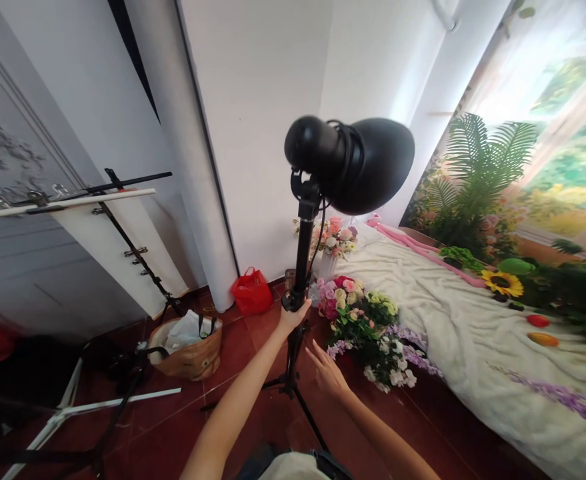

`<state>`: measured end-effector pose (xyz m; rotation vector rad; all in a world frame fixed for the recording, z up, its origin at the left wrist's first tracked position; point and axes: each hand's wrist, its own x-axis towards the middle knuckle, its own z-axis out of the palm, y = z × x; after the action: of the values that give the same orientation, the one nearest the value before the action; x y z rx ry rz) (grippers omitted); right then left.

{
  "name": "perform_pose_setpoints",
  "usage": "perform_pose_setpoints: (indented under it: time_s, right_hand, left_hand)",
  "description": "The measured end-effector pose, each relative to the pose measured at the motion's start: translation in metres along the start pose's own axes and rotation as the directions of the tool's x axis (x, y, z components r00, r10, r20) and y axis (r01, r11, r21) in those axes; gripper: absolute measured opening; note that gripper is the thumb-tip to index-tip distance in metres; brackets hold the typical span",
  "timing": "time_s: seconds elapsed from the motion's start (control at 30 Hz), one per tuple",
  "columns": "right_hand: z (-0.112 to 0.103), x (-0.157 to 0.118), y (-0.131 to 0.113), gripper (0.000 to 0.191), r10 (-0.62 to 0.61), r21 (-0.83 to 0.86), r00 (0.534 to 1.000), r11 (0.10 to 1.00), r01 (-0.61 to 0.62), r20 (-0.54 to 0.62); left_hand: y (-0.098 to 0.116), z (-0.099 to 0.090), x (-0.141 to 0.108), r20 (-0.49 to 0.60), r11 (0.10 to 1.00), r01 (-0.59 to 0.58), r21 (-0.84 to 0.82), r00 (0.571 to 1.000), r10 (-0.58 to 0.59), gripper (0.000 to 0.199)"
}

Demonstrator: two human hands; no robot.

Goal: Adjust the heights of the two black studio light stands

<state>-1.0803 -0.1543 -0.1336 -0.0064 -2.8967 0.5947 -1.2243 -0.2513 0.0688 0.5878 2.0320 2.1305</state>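
Observation:
A black studio lamp (377, 163) with a wide reflector sits on top of a black light stand (303, 253), its head turned to the right. My left hand (294, 318) is wrapped around the stand's pole just below a clamp knob. Lower down and to the right, my right hand (327, 370) is held apart from the pole with its fingers spread and nothing in them. A dark cable hangs from the lamp along the pole. The stand's legs spread over the red tiled floor.
Bunches of artificial flowers (357, 313) stand right of the pole, beside a platform covered with a cream blanket (443, 307). A red bag (253, 291) and a wicker basket (193, 353) are on the left. White stand legs (123, 402) cross the floor there.

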Motion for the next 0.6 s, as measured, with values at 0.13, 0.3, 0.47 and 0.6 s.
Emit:
perform_pose_setpoints:
  time_s: [0.13,0.3,0.47,0.6]
  right_hand:
    - [0.019,-0.026,0.003,0.076,0.140,0.139,0.988,0.979,-0.148,0.063]
    - [0.017,-0.037,0.000,0.070,0.241,0.234,0.966,0.938,-0.257,0.095]
    - [0.017,-0.041,0.003,0.062,0.304,0.324,0.951,0.895,-0.306,0.058]
    - [0.019,-0.050,0.007,0.054,0.342,0.406,0.937,0.849,-0.338,0.065]
  left_hand:
    - [-0.046,-0.008,-0.013,0.046,0.997,0.010,0.076,0.999,-0.014,0.028]
    - [-0.077,-0.007,-0.021,-0.013,0.994,0.004,0.114,1.000,-0.002,0.030]
    - [-0.052,0.003,-0.010,-0.044,0.992,-0.044,0.119,0.998,0.050,0.029]
    - [0.006,0.008,0.008,-0.024,0.992,-0.094,0.080,0.995,0.097,0.028]
